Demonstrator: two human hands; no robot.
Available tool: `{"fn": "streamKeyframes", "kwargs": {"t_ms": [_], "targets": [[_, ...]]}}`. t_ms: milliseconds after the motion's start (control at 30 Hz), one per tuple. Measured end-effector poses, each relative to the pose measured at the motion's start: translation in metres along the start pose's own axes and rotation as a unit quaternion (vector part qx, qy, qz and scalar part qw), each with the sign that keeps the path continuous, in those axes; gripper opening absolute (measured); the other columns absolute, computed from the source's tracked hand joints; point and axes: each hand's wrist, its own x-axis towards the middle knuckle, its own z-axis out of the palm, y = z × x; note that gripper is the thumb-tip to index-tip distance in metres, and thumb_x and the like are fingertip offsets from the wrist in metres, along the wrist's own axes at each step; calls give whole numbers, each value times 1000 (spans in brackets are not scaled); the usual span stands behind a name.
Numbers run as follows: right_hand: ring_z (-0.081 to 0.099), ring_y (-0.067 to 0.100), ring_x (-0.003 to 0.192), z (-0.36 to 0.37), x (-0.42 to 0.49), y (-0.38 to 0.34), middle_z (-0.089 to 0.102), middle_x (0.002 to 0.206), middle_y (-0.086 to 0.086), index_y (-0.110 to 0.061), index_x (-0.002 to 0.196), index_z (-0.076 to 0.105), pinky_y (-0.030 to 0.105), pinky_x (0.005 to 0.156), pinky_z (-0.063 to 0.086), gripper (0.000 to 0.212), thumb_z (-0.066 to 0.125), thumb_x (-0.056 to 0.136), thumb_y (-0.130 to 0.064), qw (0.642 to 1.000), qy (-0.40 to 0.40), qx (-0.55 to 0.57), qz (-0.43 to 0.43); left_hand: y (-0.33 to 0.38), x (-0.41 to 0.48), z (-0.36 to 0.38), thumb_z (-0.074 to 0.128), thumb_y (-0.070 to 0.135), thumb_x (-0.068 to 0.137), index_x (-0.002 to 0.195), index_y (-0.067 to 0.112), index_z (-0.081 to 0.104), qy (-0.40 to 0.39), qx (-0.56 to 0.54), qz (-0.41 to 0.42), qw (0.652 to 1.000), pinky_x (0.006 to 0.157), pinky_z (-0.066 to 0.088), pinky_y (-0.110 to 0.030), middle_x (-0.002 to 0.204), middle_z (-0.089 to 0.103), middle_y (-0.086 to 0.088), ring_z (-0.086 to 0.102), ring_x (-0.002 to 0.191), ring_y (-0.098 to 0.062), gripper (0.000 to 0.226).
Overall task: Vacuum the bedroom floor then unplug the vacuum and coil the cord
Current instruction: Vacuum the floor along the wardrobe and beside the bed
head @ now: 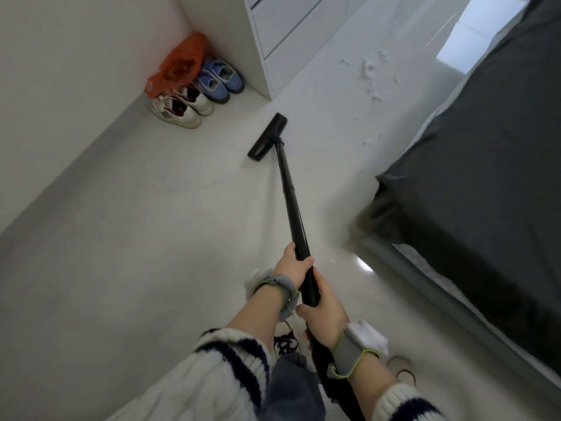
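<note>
We grip the black vacuum wand (292, 205) with both hands: our left hand (292, 268) is wrapped round it on the side nearer the floor nozzle (267, 138), and our right hand (325, 312) is curled round it just behind. The nozzle lies flat on the white floor (151, 226), left of the bed (485, 165) and apart from its corner. White scraps (372, 71) lie scattered alongside the bed, and farther left of it sit sneakers (179, 109).

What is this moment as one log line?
vacuuming | left hand, right hand: grip long black vacuum wand | black floor nozzle: on glossy white floor | white scraps: ahead
</note>
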Motion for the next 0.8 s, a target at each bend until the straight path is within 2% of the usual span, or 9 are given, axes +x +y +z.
{"fn": "streamKeyframes", "kwargs": {"t_ms": [67, 133, 233, 300, 400, 500, 600, 800], "targets": [[61, 10, 81, -21, -15, 15, 61, 116, -8, -37, 148, 23, 24, 64, 52, 85, 54, 79, 3, 1000, -4, -6, 7, 0, -17, 28, 54, 27, 93, 148, 23, 20, -1, -6, 4, 1000, 101, 46, -48, 133, 54, -12, 56, 118, -31, 66], [56, 18, 81, -51, -36, 35, 63, 118, -1, -40, 147, 22, 24, 61, 48, 86, 53, 79, 2, 1000, -12, -21, 12, -2, -38, 66, 53, 26, 93, 147, 22, 23, -7, -24, 7, 1000, 100, 46, -49, 131, 56, -13, 56, 117, -31, 63], [54, 19, 81, -83, -58, 58, 61, 123, 1, -41, 147, 20, 26, 63, 47, 86, 53, 79, 1, 999, -15, -50, 17, -9, -57, 106, 53, 25, 93, 144, 19, 28, -7, -38, 14, 999, 98, 47, -48, 127, 58, -12, 58, 113, -31, 57], [57, 17, 73, -105, -71, 71, 61, 121, -1, -40, 148, 17, 28, 59, 49, 86, 53, 81, -1, 997, -23, -75, 20, -12, -70, 132, 52, 25, 94, 144, 18, 28, -7, -54, 16, 998, 98, 48, -46, 126, 58, -11, 59, 112, -31, 56], [56, 12, 52, -125, -95, 87, 60, 101, -2, -38, 147, 15, 21, 44, 44, 82, 52, 83, -1, 994, -47, -92, 31, -27, -85, 158, 52, 28, 93, 149, 22, 18, -22, -80, 2, 997, 100, 47, -46, 131, 56, -11, 57, 116, -29, 65], [58, 6, 66, -124, -112, 98, 59, 108, -3, -32, 149, 14, 15, 51, 45, 84, 54, 83, 1, 990, -57, -123, 25, -49, -99, 166, 53, 31, 93, 150, 26, 13, -23, -104, -16, 994, 101, 46, -48, 134, 55, -12, 56, 118, -30, 70], [57, 9, 63, -107, -125, 108, 55, 112, -4, -33, 148, 13, 11, 47, 45, 83, 53, 84, 3, 989, -66, -131, 26, -70, -111, 161, 53, 29, 94, 150, 27, 15, -18, -131, -30, 991, 98, 48, -46, 131, 56, -13, 57, 115, -31, 68], [53, 17, 50, -50, -132, 130, 56, 113, 3, -36, 149, 7, 26, 42, 44, 86, 53, 86, 0, 989, -64, -131, 25, -112, -119, 129, 51, 26, 94, 150, 21, 18, -2, -96, -17, 995, 103, 44, -48, 134, 54, -16, 55, 120, -32, 65]]}}
